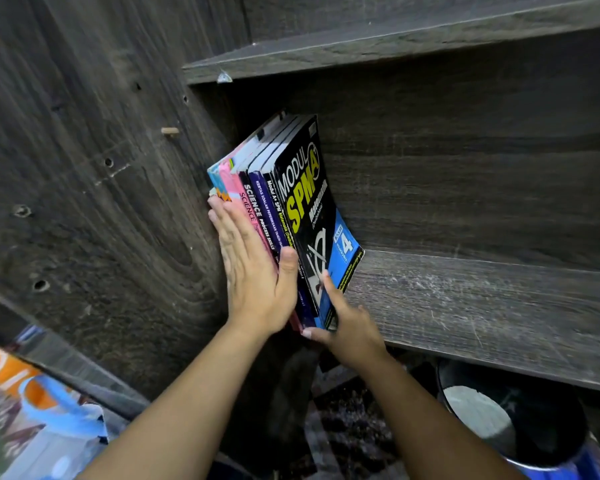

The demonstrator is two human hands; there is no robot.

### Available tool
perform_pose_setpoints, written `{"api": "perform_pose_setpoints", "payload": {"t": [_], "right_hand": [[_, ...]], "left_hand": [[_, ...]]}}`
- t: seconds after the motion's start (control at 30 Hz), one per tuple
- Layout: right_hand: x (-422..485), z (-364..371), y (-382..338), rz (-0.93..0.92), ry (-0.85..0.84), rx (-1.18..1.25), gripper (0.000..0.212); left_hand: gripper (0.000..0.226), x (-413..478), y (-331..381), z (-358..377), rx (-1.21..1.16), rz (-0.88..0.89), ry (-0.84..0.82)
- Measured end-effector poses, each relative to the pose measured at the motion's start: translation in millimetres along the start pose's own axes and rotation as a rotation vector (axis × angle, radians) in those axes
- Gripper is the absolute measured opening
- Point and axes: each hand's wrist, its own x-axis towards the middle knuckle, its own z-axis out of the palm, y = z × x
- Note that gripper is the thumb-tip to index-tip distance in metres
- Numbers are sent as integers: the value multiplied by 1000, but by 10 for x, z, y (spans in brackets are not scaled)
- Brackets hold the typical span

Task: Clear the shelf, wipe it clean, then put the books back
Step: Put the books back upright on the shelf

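Books point(302, 202) are held tilted at left end of shelf point(482, 306). Left hand point(253, 271) is pressed flat on them, fingers straight; bottom corner is pinched by right hand point(350, 327). Shelf looks dusty, so clearing is judged underway, with wiping and restocking left.

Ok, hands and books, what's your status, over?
Left hand flat on the books, left side. Right hand pinching their bottom corner. Books tilted at left end of shelf. Nothing beside them in the way.
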Motion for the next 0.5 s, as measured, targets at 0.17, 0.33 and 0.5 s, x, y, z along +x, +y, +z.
{"api": "perform_pose_setpoints", "payload": {"t": [0.17,0.33,0.5], "right_hand": [[-39,-234,134,25,-113,-107,103],[-151,-228,202,75,-100,-552,87],[-153,-212,341,74,-108,-620,71]], "left_hand": [[94,5,90,-171,-74,57,74],[93,177,49,-219,149,183,34],[100,210,-38,-109,237,151,-7]]}}
